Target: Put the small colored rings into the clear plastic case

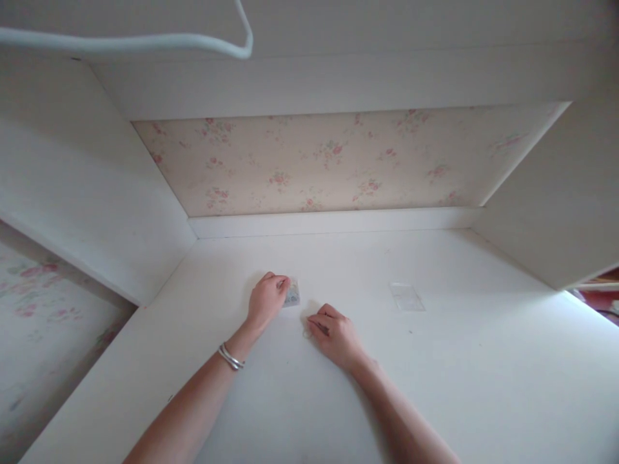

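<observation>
Just left of frame centre, the left hand (265, 299) pinches a small packet (292, 295) on the white tabletop (459, 361); the right hand (336, 335), fingers curled closed, holds something thin beside it.

The desk top (435, 361) is a smooth, matt white surface — painted or laminated board by the look of it — and the side panels (87, 187) share that finish. The back wall (338, 161) wears matt paper with a faded floral print. On the left wrist sits a bangle (231, 357) of shiny silver-coloured metal. The small packet (293, 295) under the left hand (265, 301) looks like glossy film — the clear sachet (407, 296) lying apart is transparent plastic, faintly reflective.
</observation>
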A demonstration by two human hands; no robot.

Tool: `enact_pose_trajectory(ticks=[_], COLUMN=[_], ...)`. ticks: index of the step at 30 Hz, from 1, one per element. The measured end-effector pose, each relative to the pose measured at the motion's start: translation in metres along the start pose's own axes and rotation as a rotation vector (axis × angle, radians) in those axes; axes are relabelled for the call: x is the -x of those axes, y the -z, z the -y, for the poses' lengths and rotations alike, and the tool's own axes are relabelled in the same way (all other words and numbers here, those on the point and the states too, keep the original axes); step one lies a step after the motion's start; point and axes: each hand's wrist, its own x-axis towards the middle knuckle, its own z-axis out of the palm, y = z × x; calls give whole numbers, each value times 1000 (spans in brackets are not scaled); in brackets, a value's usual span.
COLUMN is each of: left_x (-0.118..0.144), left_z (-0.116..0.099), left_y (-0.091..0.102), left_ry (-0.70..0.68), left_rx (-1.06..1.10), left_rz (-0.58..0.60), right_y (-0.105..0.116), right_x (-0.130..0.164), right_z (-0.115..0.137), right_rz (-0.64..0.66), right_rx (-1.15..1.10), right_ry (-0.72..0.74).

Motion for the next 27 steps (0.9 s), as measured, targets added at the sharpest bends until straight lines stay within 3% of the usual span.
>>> enact_pose_trajectory(ticks=[4,9,14,19,27], left_x=[3,35,75,94,104], left_z=[9,13,-2,-18,-20], left_y=[1,13,21,20,18], left_ry=[-14,-6,-44,-136,-285], left_rx=[24,217,262,134,-108], left_rz=[52,27,201,335,356], right_y=[-2,-1,-1,-5,-12], right_x=[-1,-2,-3,-2,-12], right_z=[-3,-2,0,2,20], right_rz=[-31,-27,-45,-63,-156], right_rx=[-54,-73,-90,-82,-119], right_ry=[-11,-17,-38,-47,-106])
